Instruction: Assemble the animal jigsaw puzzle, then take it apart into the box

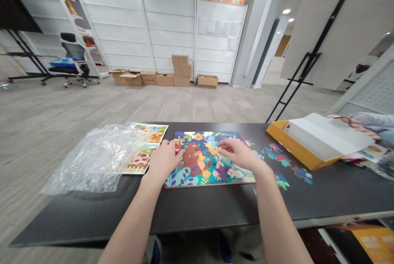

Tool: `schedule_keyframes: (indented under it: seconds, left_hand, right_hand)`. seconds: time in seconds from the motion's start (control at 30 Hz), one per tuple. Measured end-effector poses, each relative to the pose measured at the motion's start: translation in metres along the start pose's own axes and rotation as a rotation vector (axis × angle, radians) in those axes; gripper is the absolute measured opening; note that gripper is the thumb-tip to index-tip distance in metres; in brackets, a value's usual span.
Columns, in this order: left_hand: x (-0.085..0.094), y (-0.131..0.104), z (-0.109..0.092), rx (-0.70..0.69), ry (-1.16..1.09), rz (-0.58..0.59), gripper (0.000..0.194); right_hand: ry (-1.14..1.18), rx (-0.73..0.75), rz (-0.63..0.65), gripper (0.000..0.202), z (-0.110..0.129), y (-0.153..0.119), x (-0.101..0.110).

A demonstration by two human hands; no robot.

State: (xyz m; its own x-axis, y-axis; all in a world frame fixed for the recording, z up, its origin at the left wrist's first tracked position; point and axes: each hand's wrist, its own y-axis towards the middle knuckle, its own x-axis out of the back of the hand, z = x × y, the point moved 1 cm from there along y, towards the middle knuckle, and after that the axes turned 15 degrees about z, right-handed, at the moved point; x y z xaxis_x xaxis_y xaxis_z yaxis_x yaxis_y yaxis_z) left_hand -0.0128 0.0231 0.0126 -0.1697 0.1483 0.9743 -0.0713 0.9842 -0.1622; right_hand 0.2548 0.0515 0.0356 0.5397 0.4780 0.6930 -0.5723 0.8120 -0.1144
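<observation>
A colourful animal jigsaw puzzle [201, 163] lies flat on the black table [203, 208], with a bear, a fox and rabbits in its picture. At the puzzle's left edge rests my left hand [164, 159], fingers apart and nothing visible in it. Over the right part of the puzzle is my right hand [238, 153], its fingers curved and spread, with no piece visible between them. Loose puzzle pieces [281, 159] are scattered to the right of the puzzle, some partly behind my right hand and wrist.
Crumpled clear plastic [95, 159] partly covers illustrated sheets [143, 159] on the left. An open yellow box [303, 147] stands at the right, beside folded cloth [375, 124]. Beyond the table are cardboard boxes [181, 71], an office chair [70, 60] and a board on a black stand [308, 67].
</observation>
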Motion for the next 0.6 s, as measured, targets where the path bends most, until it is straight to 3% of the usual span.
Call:
schedule_keyframes:
  seconds: [0.07, 0.23, 0.4, 0.5, 0.6]
  left_hand:
    - [0.000, 0.000, 0.000, 0.006, 0.008, 0.002, 0.041]
    - [0.001, -0.001, -0.002, 0.015, 0.024, 0.012, 0.043]
    - [0.001, 0.000, 0.000, 0.013, 0.038, 0.018, 0.043]
    - [0.000, 0.002, 0.002, 0.007, 0.025, 0.027, 0.043]
    - [-0.001, 0.003, 0.003, -0.002, 0.018, 0.028, 0.043]
  right_hand:
    - [-0.020, -0.061, -0.089, 0.021, -0.015, -0.008, 0.013]
    - [-0.282, -0.540, -0.494, 0.023, -0.079, -0.045, 0.055]
    - [-0.378, -0.885, -0.516, 0.030, -0.140, -0.080, 0.074]
    - [-0.385, -0.886, -0.469, 0.031, -0.164, -0.090, 0.074]
    - [-0.392, -0.782, -0.504, 0.027, -0.170, -0.092, 0.074]
